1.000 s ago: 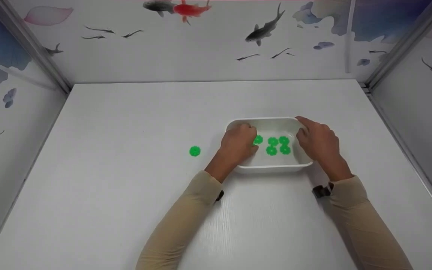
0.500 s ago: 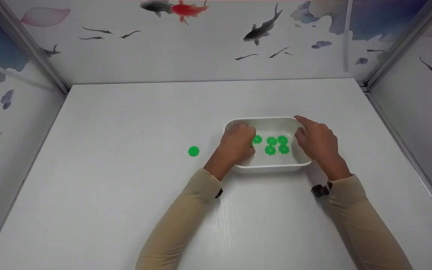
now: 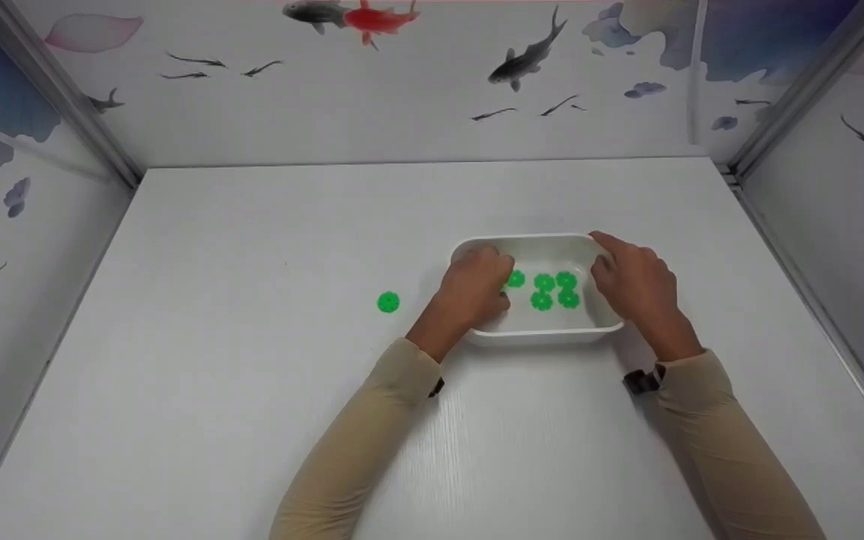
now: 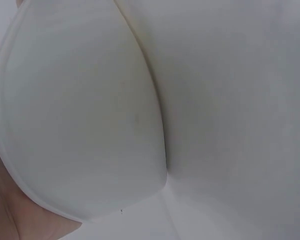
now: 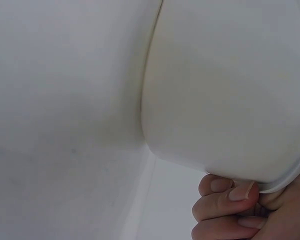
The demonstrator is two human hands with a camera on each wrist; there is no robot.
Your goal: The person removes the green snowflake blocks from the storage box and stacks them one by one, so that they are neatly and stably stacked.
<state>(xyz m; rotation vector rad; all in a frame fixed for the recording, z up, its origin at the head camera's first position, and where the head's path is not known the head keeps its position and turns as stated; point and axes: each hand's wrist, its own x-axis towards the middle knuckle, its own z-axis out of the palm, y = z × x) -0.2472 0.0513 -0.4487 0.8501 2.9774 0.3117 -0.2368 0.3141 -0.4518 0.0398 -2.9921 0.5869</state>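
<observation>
In the head view, my right hand (image 3: pixel 638 285) grips the right end of a shallow white tray (image 3: pixel 544 333), its index finger over the back corner of the rim. The right wrist view shows curled fingers (image 5: pixel 225 202) under that rim. My left hand (image 3: pixel 475 289) reaches over the left end into the tray, fingers bent down. Several green flower-shaped discs (image 3: pixel 542 301) lie on the tray's floor, one (image 3: pixel 515 279) right beside the left hand. A sliver of green shows by the left thumb; I cannot tell whether the fingers pinch a disc. The left wrist view shows mostly the tray's outer wall (image 4: pixel 90 110).
One more green disc (image 3: pixel 388 302) lies on the white table (image 3: pixel 214 360), left of the tray. White panels (image 3: pixel 402 97) printed with fish enclose the table at the back and both sides. Dark wrist straps (image 3: pixel 642 382) sit at the sleeve cuffs.
My left thumb has drawn in slightly toward the fingers over the tray. The right hand, tray and loose disc have stayed in place.
</observation>
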